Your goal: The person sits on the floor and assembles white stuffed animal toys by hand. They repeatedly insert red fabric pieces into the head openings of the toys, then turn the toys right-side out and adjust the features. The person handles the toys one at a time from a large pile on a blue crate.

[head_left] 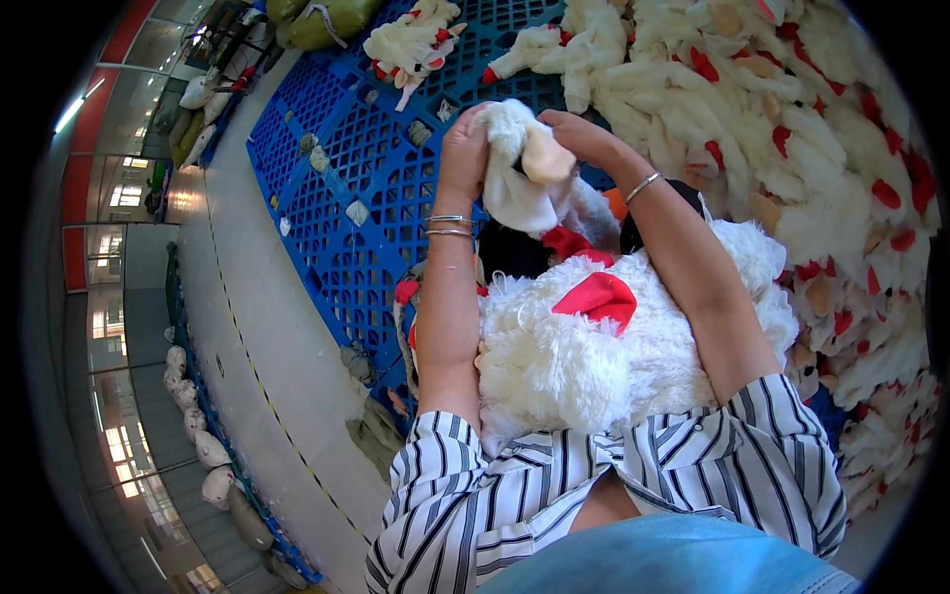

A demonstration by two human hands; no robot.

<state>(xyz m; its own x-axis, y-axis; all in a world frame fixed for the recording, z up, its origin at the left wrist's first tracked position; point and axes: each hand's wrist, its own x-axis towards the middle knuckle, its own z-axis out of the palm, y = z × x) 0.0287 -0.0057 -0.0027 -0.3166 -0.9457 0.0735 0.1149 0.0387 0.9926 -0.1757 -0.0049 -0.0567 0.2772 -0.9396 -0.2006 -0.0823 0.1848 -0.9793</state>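
Out in front of me, a white plush toy piece [507,124] with a beige flap and a pale fabric lining hangs between both hands. My left hand [465,156] is closed on its left side, with the fingers mostly hidden behind it. At the upper right edge, my right hand [576,137] has its fingers closed on the same piece. Against my chest and under my forearms lies a fluffy white plush [569,366] with a red fabric piece [601,299] on top. Black and red fabric shows just beyond it, partly covered by my arms.
Blue plastic pallets [336,188] cover the floor ahead. A heap of flat white plush skins [722,99] with red parts fills the right side. One loose plush skin [411,45] lies on the far pallet, near green sacks [322,20]. White bundles [188,396] line the left wall.
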